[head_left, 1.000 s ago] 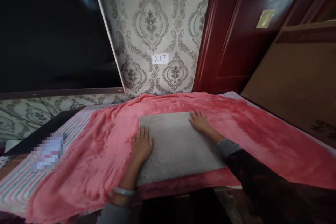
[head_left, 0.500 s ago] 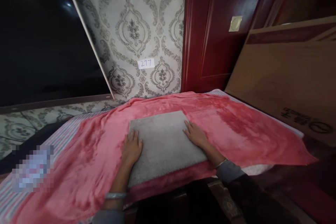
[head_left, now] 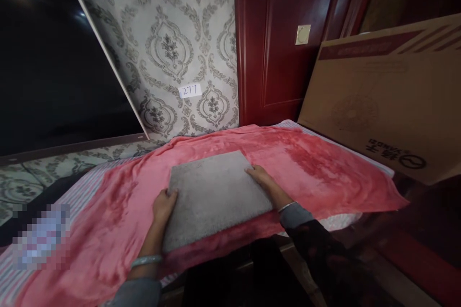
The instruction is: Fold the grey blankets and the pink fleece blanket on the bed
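A pink blanket (head_left: 133,201) covers most of the surface, with a striped cloth (head_left: 81,189) showing from under it along the left side and at the far right corner. On the left lies a pixel-blurred item (head_left: 41,237), too masked to identify, well apart from the hands. A patterned wall (head_left: 169,50) closes off the far side, carrying a white paper label (head_left: 190,90) marked 277 and, at left, a large dark screen (head_left: 61,67); a dark red panel (head_left: 277,19) with a pale square plate (head_left: 303,34) stands right of it. A big cardboard box (head_left: 382,91), its printed lettering upside down, leans in along the right edge and bounds that side. The grey slab (head_left: 218,192) is at the near middle of the blanket, broad face up. Its far edge runs roughly level with the wall, rising slightly to the right, and its near edge slants up to the right; it looks almost square, so which axis is longer cannot be told. The left hand (head_left: 164,205) closes on its left edge, the right hand (head_left: 260,177) on its right edge, each thumb above, the other fingers mostly hidden.
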`<state>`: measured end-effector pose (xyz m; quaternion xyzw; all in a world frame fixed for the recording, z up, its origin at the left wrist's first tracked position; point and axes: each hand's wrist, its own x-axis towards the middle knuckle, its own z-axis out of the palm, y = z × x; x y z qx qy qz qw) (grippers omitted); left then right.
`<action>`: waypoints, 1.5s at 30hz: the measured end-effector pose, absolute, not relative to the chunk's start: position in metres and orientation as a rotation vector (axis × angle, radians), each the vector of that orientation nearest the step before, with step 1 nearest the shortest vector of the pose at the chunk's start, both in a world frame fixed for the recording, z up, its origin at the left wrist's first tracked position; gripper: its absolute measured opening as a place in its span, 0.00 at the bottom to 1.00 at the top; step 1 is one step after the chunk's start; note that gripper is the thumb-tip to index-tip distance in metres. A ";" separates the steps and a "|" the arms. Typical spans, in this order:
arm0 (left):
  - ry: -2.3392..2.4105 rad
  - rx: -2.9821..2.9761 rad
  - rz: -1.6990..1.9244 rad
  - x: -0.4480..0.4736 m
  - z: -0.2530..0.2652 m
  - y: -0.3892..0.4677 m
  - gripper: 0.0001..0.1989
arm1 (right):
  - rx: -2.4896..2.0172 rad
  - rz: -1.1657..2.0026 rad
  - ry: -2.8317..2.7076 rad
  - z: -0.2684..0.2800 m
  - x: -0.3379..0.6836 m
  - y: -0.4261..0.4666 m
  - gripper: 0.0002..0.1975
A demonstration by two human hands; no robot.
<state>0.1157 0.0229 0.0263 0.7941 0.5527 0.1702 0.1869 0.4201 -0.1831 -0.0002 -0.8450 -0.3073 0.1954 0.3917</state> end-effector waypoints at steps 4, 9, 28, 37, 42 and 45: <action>1.515 2.212 0.495 0.114 0.030 0.029 0.27 | -2.140 0.509 -0.716 0.002 0.417 -0.184 0.16; 1.504 2.252 0.516 0.111 0.031 0.023 0.22 | -2.222 0.479 -0.720 0.003 0.420 -0.187 0.19; 0.871 2.975 0.063 0.129 0.020 0.008 0.37 | -2.524 0.098 -0.828 -0.009 0.383 -0.188 0.26; 1.113 2.816 -0.018 0.178 0.023 0.089 0.37 | -2.555 0.082 -0.814 -0.010 0.383 -0.186 0.27; 1.154 2.762 -0.060 0.189 0.024 0.109 0.36 | -2.579 0.103 -0.778 -0.002 0.378 -0.187 0.27; 1.160 2.760 -0.064 0.189 0.030 0.106 0.35 | -2.551 0.112 -0.781 0.003 0.376 -0.188 0.26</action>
